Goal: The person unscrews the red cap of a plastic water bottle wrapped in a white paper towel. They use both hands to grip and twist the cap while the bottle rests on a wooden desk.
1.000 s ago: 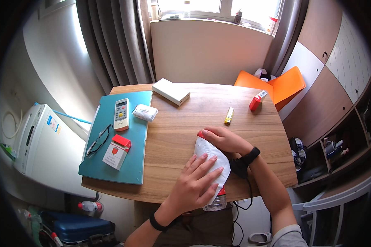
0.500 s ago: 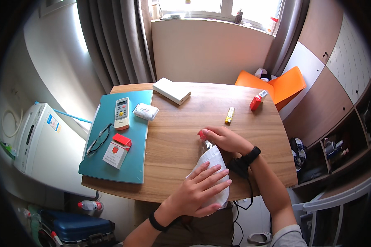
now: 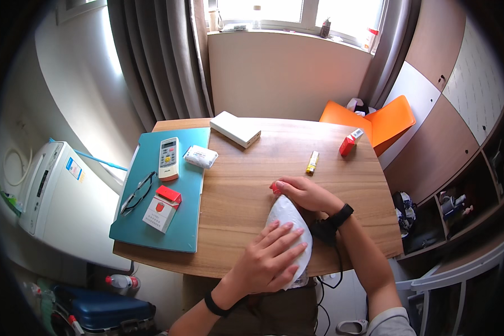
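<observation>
A clear plastic bottle (image 3: 300,281) with a red cap (image 3: 276,189) lies tilted over the table's near edge. White tissue (image 3: 286,210) covers most of its body. My right hand (image 3: 303,194) is closed around the cap end, with its wrist over the table. Lower down, my left hand (image 3: 271,256) presses the tissue onto the bottle, fingers long and slightly bent over it. The bottle's middle is hidden under tissue and fingers. Next to my right wrist sits a dark object (image 3: 322,231) with a cable.
A teal folder (image 3: 179,235) carries a remote control (image 3: 168,159), glasses (image 3: 138,194), a cigarette pack (image 3: 162,209) and a tissue packet (image 3: 201,157). Beyond lie a white box (image 3: 235,129), yellow lighter (image 3: 312,163) and red-white pack (image 3: 350,142). An orange chair (image 3: 392,124) stands behind.
The tissue has slid up toward the red cap, covering the bottle's neck area and exposing its lower end. My left fingers have curled a little more. The view has shifted slightly.
</observation>
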Available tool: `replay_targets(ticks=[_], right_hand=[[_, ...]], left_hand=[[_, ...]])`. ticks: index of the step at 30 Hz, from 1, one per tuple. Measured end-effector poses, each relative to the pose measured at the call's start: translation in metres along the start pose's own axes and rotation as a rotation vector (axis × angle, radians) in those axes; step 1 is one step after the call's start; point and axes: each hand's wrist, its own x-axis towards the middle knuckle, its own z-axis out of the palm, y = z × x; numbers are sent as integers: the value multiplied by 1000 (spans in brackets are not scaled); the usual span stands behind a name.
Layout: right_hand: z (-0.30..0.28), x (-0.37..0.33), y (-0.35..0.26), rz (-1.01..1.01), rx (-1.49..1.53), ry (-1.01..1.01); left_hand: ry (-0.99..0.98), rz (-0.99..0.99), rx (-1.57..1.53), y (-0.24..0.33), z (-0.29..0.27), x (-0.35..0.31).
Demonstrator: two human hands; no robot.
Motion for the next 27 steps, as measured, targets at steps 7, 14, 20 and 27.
replay_targets(ticks=[7, 14, 20, 27], right_hand=[[1, 3, -3, 35, 58, -22], [-5, -3, -18, 176, 108, -44], [-5, -4, -18, 77, -5, -75], [-2, -5, -16, 48, 3, -37]], left_hand=[[-42, 89, -86, -2, -2, -2], [-1, 1, -20, -1, 2, -2], [-17, 2, 3, 0, 1, -2], [-43, 29, -28, 2, -1, 0]])
